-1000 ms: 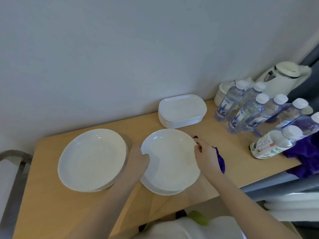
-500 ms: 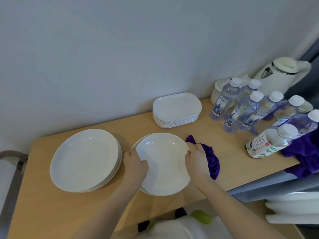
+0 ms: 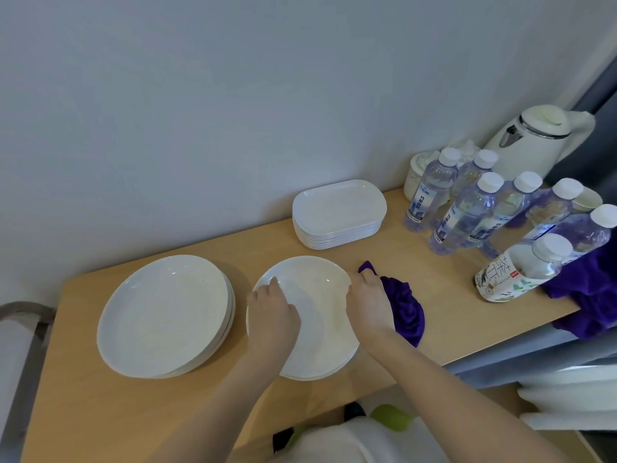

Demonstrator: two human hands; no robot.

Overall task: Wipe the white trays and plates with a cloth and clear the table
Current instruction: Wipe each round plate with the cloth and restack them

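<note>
- Since a second earlier, our left hand had slid onto the top plate, fingers curled over its rim.
- Our right hand pinched the cloth beside the plate, likely ready to wipe.

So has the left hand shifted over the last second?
Yes. The left hand moved right, away from the left plate stack. It was at the right plate's left edge and now lies over it.

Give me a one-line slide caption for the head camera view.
Both hands, left and right, grip the top plate of the right-hand stack, purple cloth beside it.
</note>
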